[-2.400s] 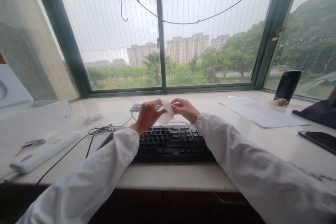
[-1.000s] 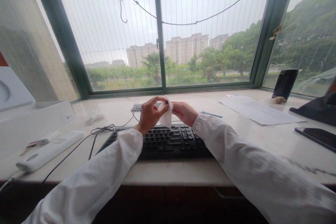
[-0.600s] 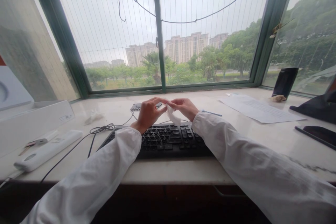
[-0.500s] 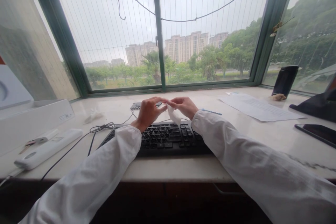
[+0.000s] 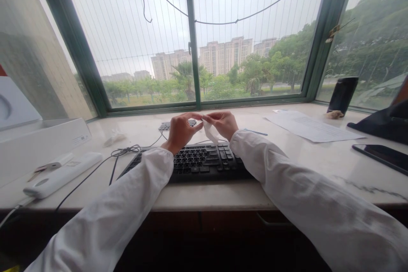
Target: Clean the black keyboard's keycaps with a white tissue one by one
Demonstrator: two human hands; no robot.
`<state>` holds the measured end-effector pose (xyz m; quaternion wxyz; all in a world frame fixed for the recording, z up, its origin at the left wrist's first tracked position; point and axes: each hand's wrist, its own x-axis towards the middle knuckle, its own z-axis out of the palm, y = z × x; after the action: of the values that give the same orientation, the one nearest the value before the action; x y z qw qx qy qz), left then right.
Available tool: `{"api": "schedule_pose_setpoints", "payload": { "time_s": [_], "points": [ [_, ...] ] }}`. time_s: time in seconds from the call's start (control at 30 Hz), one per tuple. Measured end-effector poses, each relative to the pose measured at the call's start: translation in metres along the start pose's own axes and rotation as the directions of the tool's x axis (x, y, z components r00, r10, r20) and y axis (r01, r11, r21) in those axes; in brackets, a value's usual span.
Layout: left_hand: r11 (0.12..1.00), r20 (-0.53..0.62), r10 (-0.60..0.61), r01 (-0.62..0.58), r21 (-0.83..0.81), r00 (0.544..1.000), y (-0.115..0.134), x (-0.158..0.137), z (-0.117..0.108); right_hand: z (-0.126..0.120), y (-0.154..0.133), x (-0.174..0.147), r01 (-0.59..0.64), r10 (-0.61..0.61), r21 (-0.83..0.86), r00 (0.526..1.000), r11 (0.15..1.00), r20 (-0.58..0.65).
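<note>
Above a black keyboard (image 5: 199,161), my two hands meet at the fingertips. In the fingers of my right hand (image 5: 225,124) is a thin white tissue (image 5: 211,131), hanging down toward the keys. My left hand (image 5: 182,131) is closed in a pinch against the tissue's upper end; whatever small thing sits between its fingertips is hidden. Much of the keyboard's main section looks bare of its keycaps, with small square sockets showing, while keys remain at the right. Behind my left hand lies a patch of small dark squares (image 5: 165,126), apparently loose keycaps.
Left: a white power strip (image 5: 63,174), an open white box (image 5: 63,136), a tangled black cable (image 5: 126,151) and a crumpled clear wrapper (image 5: 115,137). Right: a thin blue stick (image 5: 256,132), a paper sheet (image 5: 314,126), a phone (image 5: 382,157) and a black cylinder (image 5: 342,95). A window stands behind.
The view has shifted slightly, so the desk sits a little higher in the picture. Both hands stay together at the tissue, with only small finger movement.
</note>
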<state>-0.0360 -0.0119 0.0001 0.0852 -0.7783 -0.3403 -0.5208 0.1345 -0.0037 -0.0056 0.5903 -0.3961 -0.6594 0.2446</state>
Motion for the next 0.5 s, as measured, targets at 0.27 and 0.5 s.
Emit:
{"api": "schedule_pose_setpoints", "payload": {
  "time_s": [0.27,0.5],
  "points": [
    [1.000,-0.008,-0.005,0.005,-0.004,1.000,-0.001,0.001,-0.001,-0.002,0.006,0.009,-0.157,0.158,0.057,0.987,0.986,-0.009],
    [1.000,0.034,0.013,-0.012,-0.023,0.999,0.000,0.000,-0.001,-0.054,0.014,0.027,0.068,-0.186,-0.599,0.973,0.798,-0.136]
  ]
}}
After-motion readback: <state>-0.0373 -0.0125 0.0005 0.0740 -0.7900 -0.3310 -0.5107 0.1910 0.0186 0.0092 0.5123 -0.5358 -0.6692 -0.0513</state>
